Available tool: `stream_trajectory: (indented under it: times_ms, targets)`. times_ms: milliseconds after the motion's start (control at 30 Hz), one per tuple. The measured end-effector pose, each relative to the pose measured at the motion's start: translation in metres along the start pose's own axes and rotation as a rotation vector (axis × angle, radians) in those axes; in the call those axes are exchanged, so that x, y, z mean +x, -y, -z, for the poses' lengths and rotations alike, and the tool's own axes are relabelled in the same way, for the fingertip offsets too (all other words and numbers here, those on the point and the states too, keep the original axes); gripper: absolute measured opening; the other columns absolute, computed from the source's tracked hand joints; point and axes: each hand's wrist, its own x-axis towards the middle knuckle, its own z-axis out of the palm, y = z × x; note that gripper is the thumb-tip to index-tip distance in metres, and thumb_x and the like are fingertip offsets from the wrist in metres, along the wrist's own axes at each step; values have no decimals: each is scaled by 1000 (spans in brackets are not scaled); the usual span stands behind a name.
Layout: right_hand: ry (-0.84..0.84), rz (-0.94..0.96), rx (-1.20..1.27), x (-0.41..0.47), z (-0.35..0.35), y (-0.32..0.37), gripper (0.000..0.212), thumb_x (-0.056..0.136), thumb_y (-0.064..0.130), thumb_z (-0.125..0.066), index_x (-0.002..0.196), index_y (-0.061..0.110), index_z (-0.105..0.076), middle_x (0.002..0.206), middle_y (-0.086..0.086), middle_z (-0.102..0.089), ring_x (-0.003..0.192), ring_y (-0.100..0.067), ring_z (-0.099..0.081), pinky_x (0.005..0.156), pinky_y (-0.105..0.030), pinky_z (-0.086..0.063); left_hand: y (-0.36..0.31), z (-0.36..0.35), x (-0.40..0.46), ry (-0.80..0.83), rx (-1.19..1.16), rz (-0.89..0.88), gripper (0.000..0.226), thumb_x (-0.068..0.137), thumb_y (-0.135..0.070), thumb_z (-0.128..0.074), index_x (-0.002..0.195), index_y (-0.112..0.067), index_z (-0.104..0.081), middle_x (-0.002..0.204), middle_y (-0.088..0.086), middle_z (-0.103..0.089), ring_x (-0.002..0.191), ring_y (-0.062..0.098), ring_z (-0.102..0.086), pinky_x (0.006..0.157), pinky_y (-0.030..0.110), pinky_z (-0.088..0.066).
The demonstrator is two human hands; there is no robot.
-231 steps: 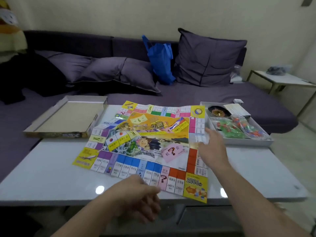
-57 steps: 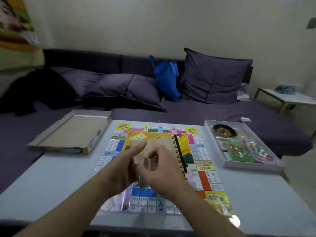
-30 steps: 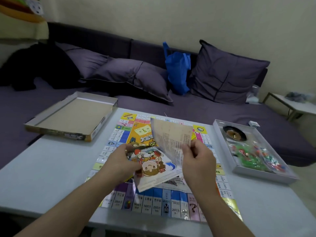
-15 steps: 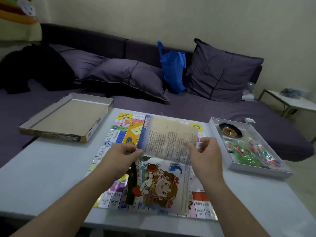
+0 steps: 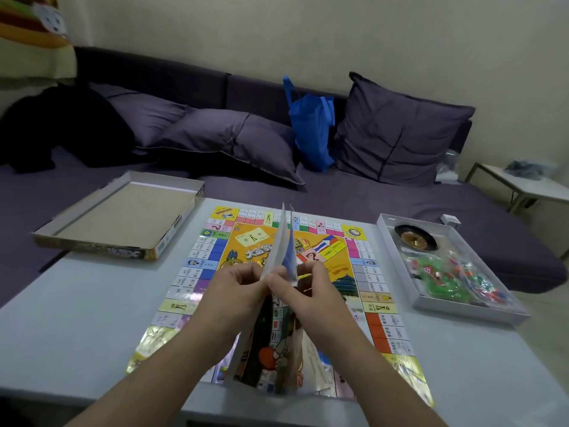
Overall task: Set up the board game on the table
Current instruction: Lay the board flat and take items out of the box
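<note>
— What has changed over the game board (image 5: 354,266)?
— The rules leaflet (image 5: 281,251), spread open half a second ago, now stands folded edge-on above the board, on the table (image 5: 77,328). Left hand (image 5: 237,291) and right hand (image 5: 311,291) pinch it, now nearly touching.

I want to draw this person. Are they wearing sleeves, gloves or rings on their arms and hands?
No. Both forearms are bare right up to the bottom edge of the picture, with no sleeve showing. The left hand and the right hand have no gloves, and no ring, watch or bracelet shows.
</note>
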Motion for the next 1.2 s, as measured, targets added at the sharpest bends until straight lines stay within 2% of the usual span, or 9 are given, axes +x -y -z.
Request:
stream_trajectory:
  times_ms: [167,367,467,600,733,800,900,1033,1200]
  targets:
    - [50,20,-5,0,2,-1,76,65,84,-75,120,44,-42,116,1,-64,105,-15,-67,80,-30,-59,-1,1,1,41,-118,3,59,83,-54,-64,97,3,-71,91,9,-78,88,27,-75,72,40,-60]
    - [43,55,75,-4,1,-1,39,92,47,-74,122,42,-49,114,12,-66,99,-9,-68,62,-16,-55,3,-4,1,66,-101,-23,42,83,-43,-69,88,-2,-76,93,6,-77,96,27,-73,71,31,-61]
    - [-90,-14,144,-5,14,2,7,106,31,-58,110,31,-64,103,5,-71,92,-11,-69,65,-24,-56,-2,1,2,73,-109,-19,31,90,-31,-71,92,0,-76,96,9,-78,90,23,-75,72,30,-61]
    - [-316,-40,15,1,42,1,21,109,24,-52,95,19,-67,87,0,-69,74,-10,-65,56,-23,-48,-2,27,17,-89,-69,-28,18,100,-18,-68,86,-8,-75,81,4,-75,70,18,-65,66,33,-50]
    - [-589,-2,-52,11,71,-6,30,105,39,-52,107,13,-67,105,-8,-72,99,-28,-70,86,-47,-59,6,61,34,-495,320,-65,16,98,-23,-67,102,-8,-69,93,1,-69,84,26,-60,72,32,-42]
    - [-671,60,-82,8,76,-5,27,107,35,-50,100,14,-66,96,-12,-71,87,-33,-68,78,-51,-56,11,68,33,-539,476,-34,35,97,-23,-70,127,-12,-58,120,1,-63,98,21,-59,82,34,-44]
    - [-748,328,-185,0,75,-2,29,111,22,-48,83,19,-55,69,0,-56,59,-9,-50,55,-33,-38,11,62,36,-398,449,-76,23,99,-23,-69,121,-17,-64,119,-1,-69,93,16,-66,85,35,-52]
    - [-608,809,-467,-8,55,5,26,111,13,-49,127,12,-69,95,9,-72,77,10,-57,69,-8,-45,-10,43,25,-27,-74,6,42,107,-43,-49,123,-11,-69,117,10,-77,109,31,-74,98,50,-57]
    - [-64,885,-807,-19,29,-1,43,97,16,-50,134,25,-69,134,7,-69,125,-9,-61,106,-37,-54,-26,65,19,-11,-364,125,74,103,-70,-27,119,-14,-74,115,16,-77,106,36,-75,82,49,-58]
